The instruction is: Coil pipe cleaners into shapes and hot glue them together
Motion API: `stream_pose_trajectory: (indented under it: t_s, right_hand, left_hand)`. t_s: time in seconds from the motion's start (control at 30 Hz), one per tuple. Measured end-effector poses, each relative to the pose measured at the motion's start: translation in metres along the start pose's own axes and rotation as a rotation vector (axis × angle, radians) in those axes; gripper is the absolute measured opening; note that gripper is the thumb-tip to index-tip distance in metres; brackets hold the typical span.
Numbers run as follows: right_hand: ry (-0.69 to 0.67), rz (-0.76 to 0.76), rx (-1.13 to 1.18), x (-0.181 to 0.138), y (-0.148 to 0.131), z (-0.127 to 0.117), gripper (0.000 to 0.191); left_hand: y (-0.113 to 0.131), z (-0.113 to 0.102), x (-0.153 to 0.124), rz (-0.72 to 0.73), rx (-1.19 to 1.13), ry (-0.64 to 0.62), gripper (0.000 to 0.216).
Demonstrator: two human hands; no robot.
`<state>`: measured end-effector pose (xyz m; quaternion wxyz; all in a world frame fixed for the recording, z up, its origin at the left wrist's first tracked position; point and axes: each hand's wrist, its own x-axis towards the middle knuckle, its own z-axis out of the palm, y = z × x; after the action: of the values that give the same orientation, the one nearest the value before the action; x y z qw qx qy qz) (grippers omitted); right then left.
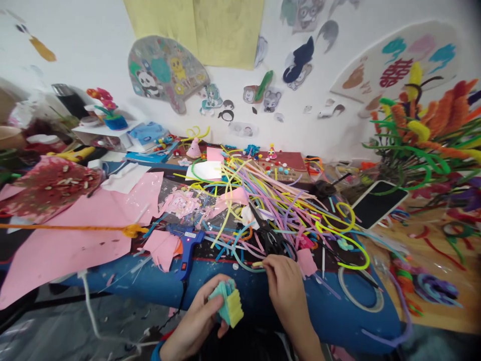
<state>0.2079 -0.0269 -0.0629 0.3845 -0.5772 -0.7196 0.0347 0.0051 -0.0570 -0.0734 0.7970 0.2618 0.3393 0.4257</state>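
My left hand (195,321) holds a small folded stack of foam sheets (228,302), teal, pink and yellow, just in front of the table's near edge. My right hand (285,283) rests at that edge with its fingertips pinched on a short pale yellow piece (257,263). Black scissors (276,243) lie just beyond the right hand. A blue glue gun (188,250) lies to the left of both hands, its cord hanging off the table.
A big tangle of coloured pipe cleaners (270,200) covers the blue table (330,311). Pink paper sheets (75,225) lie at left, a tape ring (361,291) and a dark tablet (378,203) at right. Pipe-cleaner flowers (424,130) stand at far right.
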Motion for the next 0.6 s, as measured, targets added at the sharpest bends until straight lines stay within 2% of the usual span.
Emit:
stream_pose_trajectory:
  t_s: [0.13,0.3,0.4,0.5,0.6]
  right_hand:
    - [0.095,0.198,0.239,-0.003,-0.001,-0.013,0.014]
    - [0.417,0.427,0.805,0.004,0.0,-0.024,0.008]
    - [0.449,0.482,0.863,0.008,-0.003,-0.026,0.01]
    - [0.459,0.498,0.868,0.013,-0.007,-0.028,0.014]
    - [0.634,0.446,0.913,0.023,-0.007,-0.029,0.012]
  left_hand:
    - [0.002,0.007,0.005,-0.028,-0.045,0.037,0.041]
    - [0.012,0.026,0.012,-0.092,-0.058,0.06,0.039]
    - [0.017,0.037,0.014,-0.151,-0.078,0.073,0.045]
    - [0.019,0.044,0.015,-0.171,-0.096,0.048,0.041]
    - [0.02,0.048,0.016,-0.141,-0.143,0.021,0.037]
